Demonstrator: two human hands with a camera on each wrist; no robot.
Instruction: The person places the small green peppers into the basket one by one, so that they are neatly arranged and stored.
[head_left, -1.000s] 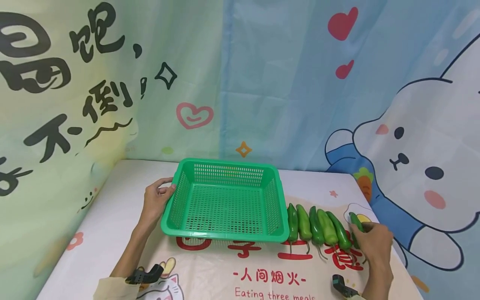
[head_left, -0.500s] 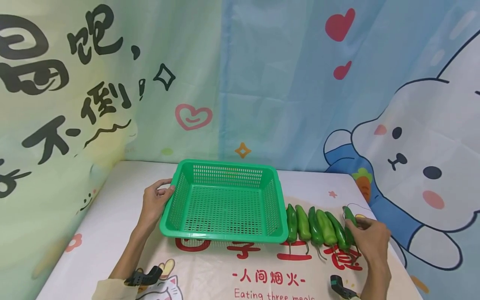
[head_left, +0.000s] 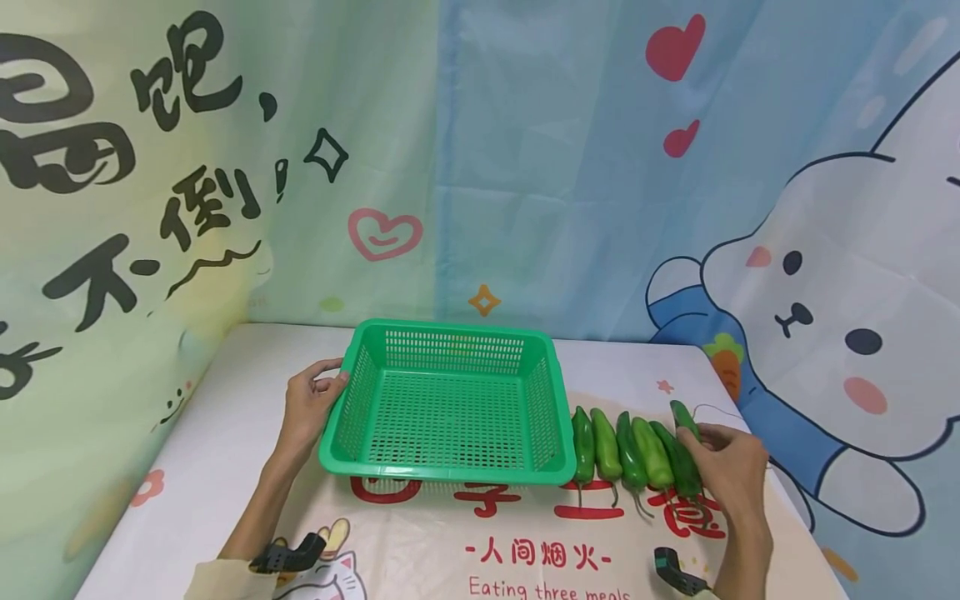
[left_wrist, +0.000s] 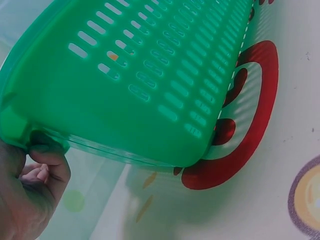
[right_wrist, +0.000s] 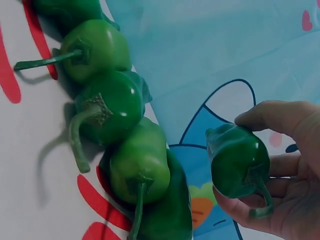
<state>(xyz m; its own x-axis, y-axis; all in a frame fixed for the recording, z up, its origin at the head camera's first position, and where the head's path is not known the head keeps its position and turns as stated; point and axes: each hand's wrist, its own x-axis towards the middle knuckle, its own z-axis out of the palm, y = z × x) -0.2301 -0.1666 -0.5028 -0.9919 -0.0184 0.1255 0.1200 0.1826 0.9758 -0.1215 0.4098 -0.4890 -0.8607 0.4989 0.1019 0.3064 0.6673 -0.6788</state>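
Note:
A green plastic basket (head_left: 447, 476) with slotted walls stands at the middle of the table. My left hand (head_left: 309, 407) holds its left rim; in the left wrist view the thumb (left_wrist: 46, 156) hooks at the rim's corner. To the basket's right lies a row of several green peppers (head_left: 606, 444), stems toward me. At the right end of that row, my right hand (head_left: 726, 468) pinches another green pepper (right_wrist: 239, 162) between thumb and fingers. The right wrist view shows it apart from the row, its curled stem facing the camera.
The table carries a printed cloth (head_left: 420, 550) with red lettering and a cartoon cat. Behind it hangs a fabric backdrop (head_left: 517, 200) with hearts and a large white rabbit. Dark wrist devices (head_left: 288, 553) sit on both forearms.
My right hand has moved left with the held pepper, from just beyond the row's end to close over its last pepper. My left hand keeps its hold on the basket rim.

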